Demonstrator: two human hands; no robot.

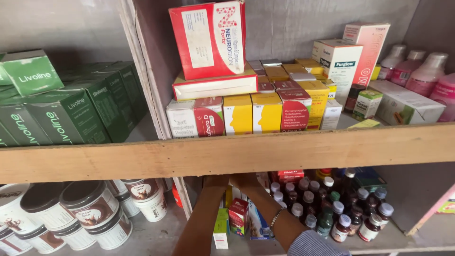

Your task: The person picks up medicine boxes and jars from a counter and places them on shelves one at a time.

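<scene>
Above the long wooden shelf board (227,151), at its left, stand dark green boxes (66,116), and over its middle 1 red and white box (211,38) lies on top of a row of yellow boxes (251,113). At the board's right end are white and pink cartons (353,52) and pink bottles (426,71). Under the board, brown-lidded white tubs (90,208) stand at left, and small upright boxes (238,215) and brown bottles with white caps (332,208) at right.

left hand (215,180) | right hand (244,180) | both under wooden shelf board (227,152), grips hidden
</scene>
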